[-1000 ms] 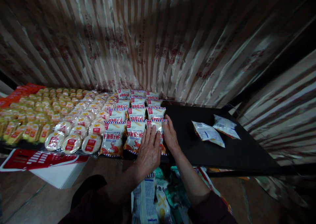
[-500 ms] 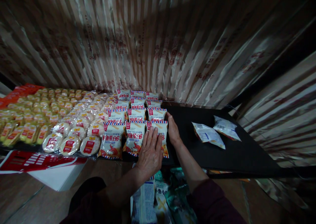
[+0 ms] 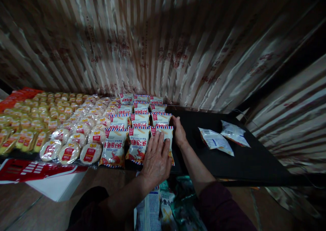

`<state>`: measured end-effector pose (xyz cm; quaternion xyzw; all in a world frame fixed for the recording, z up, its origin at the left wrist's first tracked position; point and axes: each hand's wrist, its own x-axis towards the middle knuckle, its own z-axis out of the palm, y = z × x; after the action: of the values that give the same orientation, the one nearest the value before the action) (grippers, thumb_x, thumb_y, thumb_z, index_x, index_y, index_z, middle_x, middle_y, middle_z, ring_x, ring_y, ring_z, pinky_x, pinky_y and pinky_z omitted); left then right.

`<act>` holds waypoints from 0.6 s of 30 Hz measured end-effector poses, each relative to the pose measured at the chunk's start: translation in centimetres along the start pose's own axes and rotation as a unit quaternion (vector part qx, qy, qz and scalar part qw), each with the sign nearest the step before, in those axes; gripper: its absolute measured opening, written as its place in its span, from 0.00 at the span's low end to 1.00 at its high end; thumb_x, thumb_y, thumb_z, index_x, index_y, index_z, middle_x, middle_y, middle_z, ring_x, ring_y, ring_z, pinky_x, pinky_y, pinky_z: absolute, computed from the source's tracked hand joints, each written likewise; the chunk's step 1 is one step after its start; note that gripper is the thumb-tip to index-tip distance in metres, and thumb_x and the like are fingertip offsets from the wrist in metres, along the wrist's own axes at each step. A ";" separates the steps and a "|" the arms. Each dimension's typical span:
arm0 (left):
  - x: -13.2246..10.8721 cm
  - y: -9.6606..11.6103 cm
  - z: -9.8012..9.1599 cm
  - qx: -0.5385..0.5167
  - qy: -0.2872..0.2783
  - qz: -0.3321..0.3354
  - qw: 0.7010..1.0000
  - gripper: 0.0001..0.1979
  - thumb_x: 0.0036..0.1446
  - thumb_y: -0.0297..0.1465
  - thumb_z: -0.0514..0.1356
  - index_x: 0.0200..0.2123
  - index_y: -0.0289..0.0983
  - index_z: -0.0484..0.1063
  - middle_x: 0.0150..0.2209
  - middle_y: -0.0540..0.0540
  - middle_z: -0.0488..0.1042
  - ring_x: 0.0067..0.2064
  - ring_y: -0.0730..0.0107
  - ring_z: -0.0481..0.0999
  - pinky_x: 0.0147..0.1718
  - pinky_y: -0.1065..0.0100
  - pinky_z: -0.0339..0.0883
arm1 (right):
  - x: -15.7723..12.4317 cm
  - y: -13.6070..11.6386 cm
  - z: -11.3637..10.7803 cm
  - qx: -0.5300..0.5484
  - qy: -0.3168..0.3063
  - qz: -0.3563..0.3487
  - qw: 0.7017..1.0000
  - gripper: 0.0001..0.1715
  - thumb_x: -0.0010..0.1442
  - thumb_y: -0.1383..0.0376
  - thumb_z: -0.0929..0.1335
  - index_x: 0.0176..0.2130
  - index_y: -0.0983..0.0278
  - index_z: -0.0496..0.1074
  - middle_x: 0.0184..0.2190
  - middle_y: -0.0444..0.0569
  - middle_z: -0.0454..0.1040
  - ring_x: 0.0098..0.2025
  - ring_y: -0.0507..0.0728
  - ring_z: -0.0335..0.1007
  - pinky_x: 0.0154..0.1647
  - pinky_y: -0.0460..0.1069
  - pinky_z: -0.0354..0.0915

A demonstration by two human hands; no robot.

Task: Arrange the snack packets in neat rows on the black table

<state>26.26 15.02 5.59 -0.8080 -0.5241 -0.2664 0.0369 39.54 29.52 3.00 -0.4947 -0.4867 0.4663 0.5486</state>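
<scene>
My left hand (image 3: 156, 158) lies flat, fingers stretched out, on the front right snack bag (image 3: 168, 133) of a block of white, red and blue bags. Several rows of these bags stand face up, such as the front left one (image 3: 114, 147). My right hand (image 3: 179, 132) is upright at the right edge of the block, beside the second row from the front, with its fingers extended and some fingertips hidden behind a bag. On the black tabletop (image 3: 244, 163) to the right lie two more bags, a nearer one (image 3: 216, 141) and a farther one (image 3: 235, 133), printed backs up.
Round wrapped crackers (image 3: 68, 153) and yellow wrapped snacks (image 3: 26, 139) fill the table's left side. An orange package (image 3: 17, 96) is at the far left. Below the front edge are green bags (image 3: 184, 203) and a white box (image 3: 59, 187). A striped curtain (image 3: 152, 37) hangs behind.
The view has shifted slightly. Both hands stay almost in place, my left hand still on the front right bag and my right hand at the side of the block.
</scene>
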 end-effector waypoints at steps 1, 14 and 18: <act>0.2 0.0 -0.2 0.001 0.000 0.003 1.000 0.29 0.60 0.35 0.52 0.62 0.32 0.53 0.68 0.35 0.45 0.69 0.49 0.37 0.63 0.45 0.47 | 0.5 0.1 0.0 0.018 0.001 0.009 1.000 0.39 0.58 0.38 0.56 0.56 0.56 0.67 0.56 0.44 0.70 0.61 0.58 0.60 0.65 0.57 0.51; 5.0 -0.4 0.7 -0.007 0.021 -0.021 1.000 0.29 0.61 0.42 0.51 0.61 0.35 0.57 0.65 0.38 0.54 0.68 0.51 0.45 0.63 0.44 0.45 | 5.2 -0.2 0.6 0.060 -0.028 0.070 0.995 0.44 0.58 0.36 0.50 0.61 0.58 0.60 0.62 0.50 0.62 0.62 0.60 0.59 0.61 0.58 0.58; 5.7 -0.9 1.4 -0.005 0.026 -0.032 0.999 0.28 0.61 0.42 0.50 0.61 0.35 0.58 0.65 0.37 0.55 0.67 0.52 0.47 0.63 0.45 0.46 | 5.3 -0.7 1.0 0.083 -0.059 0.081 0.991 0.44 0.59 0.37 0.49 0.63 0.58 0.57 0.59 0.51 0.66 0.58 0.60 0.66 0.58 0.59 0.62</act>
<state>27.75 20.57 6.87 -0.7835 -0.5475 -0.2913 0.0383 39.08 34.79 4.10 -0.4571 -0.4361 0.5766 0.5181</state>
